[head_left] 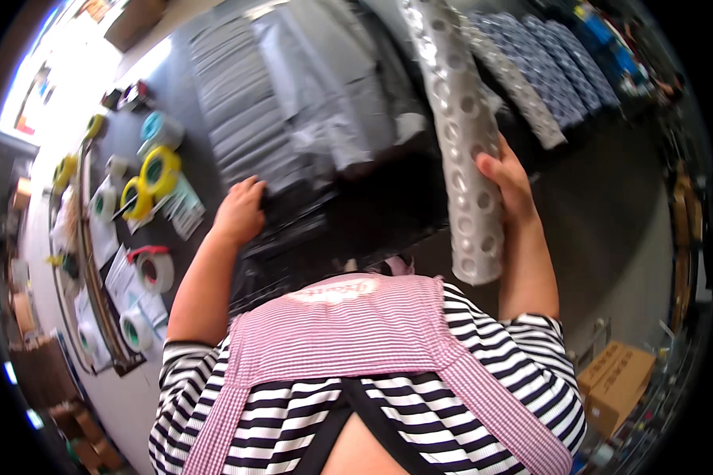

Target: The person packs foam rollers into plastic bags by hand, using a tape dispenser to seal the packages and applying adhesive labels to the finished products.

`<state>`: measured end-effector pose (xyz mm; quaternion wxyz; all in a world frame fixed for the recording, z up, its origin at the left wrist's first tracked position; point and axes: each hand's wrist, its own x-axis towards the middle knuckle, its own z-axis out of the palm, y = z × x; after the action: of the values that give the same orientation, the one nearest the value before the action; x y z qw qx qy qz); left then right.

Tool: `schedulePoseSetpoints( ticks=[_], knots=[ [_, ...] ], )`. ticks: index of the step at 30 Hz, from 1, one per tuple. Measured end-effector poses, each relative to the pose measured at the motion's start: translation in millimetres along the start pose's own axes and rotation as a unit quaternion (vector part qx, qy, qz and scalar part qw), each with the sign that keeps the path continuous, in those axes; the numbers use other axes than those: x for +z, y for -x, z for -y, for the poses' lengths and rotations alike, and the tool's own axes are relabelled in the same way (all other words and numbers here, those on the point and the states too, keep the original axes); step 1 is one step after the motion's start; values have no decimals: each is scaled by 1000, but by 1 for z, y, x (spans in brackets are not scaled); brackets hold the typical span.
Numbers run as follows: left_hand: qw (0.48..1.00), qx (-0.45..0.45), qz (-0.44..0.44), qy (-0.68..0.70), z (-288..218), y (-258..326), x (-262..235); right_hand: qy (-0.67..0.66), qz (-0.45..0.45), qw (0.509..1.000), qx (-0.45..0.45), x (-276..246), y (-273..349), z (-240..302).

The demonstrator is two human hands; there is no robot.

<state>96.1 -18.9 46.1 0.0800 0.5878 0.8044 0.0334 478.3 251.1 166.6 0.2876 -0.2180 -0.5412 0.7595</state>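
My right hand (509,180) is wrapped round a long tube-like roll of clear bubble wrap (474,206), its thumb across the near face. The roll stands tilted, its lower end close to my apron and its upper end out of the picture. My left hand (243,210) rests at the near left edge of a pile of dark plastic mailing bags (293,214), fingers lying loosely on it. Beyond that hand lie a row of overlapped grey mailing bags (234,103) and some loose lighter grey bags (325,79).
More bubble-wrapped rolls (543,63) lie at the far right of the dark table. Yellow tape rolls (160,170), a blue tape roll (160,128) and a red-handled tape dispenser (154,269) sit on the left, beside a metal rail (95,261). A cardboard box (616,384) stands low at right.
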Motion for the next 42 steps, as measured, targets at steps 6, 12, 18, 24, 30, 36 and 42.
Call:
schedulePoseSetpoints(
  ticks=[6, 12, 18, 24, 30, 36, 42],
  knots=[
    [998, 46, -12, 49, 27, -1, -4, 62, 71, 995, 14, 90, 38, -64],
    [982, 54, -68, 166, 58, -7, 10, 55, 94, 990, 89, 128, 87, -108],
    [991, 89, -102, 20, 44, -18, 25, 89, 41, 986, 134, 132, 131, -134],
    [984, 151, -75, -63, 46, -30, 32, 119, -8, 980, 159, 139, 155, -146],
    [891, -111, 2, 440, 92, -52, 29, 161, 51, 974, 152, 145, 170, -137],
    [769, -77, -85, 628, 96, -49, 53, 209, 46, 965, 152, 131, 189, -157],
    [742, -96, -116, 653, 108, -40, 47, 154, 30, 968, 194, 135, 184, -134]
  ],
)
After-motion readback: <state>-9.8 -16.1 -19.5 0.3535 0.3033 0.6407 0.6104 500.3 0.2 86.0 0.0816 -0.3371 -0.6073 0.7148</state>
